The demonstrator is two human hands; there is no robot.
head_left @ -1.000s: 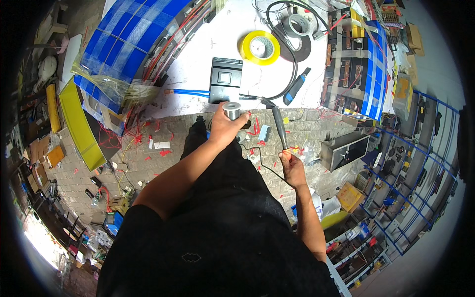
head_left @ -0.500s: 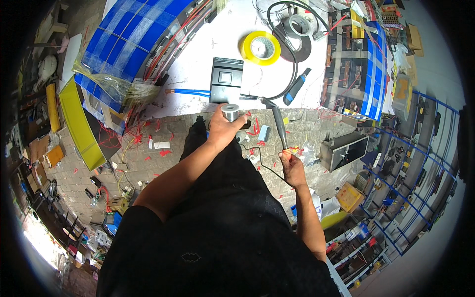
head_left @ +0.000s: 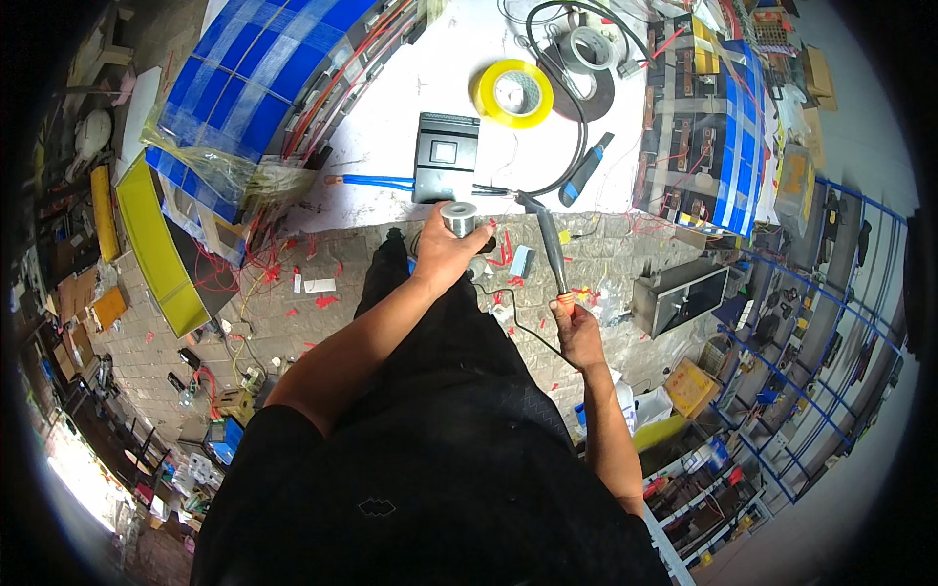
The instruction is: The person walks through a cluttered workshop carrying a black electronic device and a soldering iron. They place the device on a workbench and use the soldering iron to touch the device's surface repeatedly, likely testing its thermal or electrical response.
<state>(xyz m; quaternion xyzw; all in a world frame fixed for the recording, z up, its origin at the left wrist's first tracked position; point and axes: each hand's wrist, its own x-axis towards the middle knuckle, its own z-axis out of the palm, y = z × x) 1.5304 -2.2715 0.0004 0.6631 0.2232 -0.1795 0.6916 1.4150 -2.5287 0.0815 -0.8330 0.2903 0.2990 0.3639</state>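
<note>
My left hand (head_left: 447, 256) is wrapped around a spool of solder wire (head_left: 458, 219) at the near edge of the table. Just beyond it lies a black box-shaped device (head_left: 447, 156) with a small square window. Blue wires (head_left: 379, 183) leave its left side and dark leads leave its right. My right hand (head_left: 578, 332) grips a large soldering iron (head_left: 553, 244) by its lower end. The iron points up and away, its tip close to the ends of the dark leads. Whether the tip touches them I cannot tell.
Blue-wrapped battery packs (head_left: 738, 146) with red wires stand at both sides of the white tabletop. A yellow tape roll (head_left: 514, 94), a grey tape roll (head_left: 588, 49) and a blue-black utility knife (head_left: 586, 172) lie on it. A metal box (head_left: 679, 298) and red scraps are on the floor.
My left hand and the spool have shifted slightly to the right. The soldering iron and my right hand stay nearly still.
</note>
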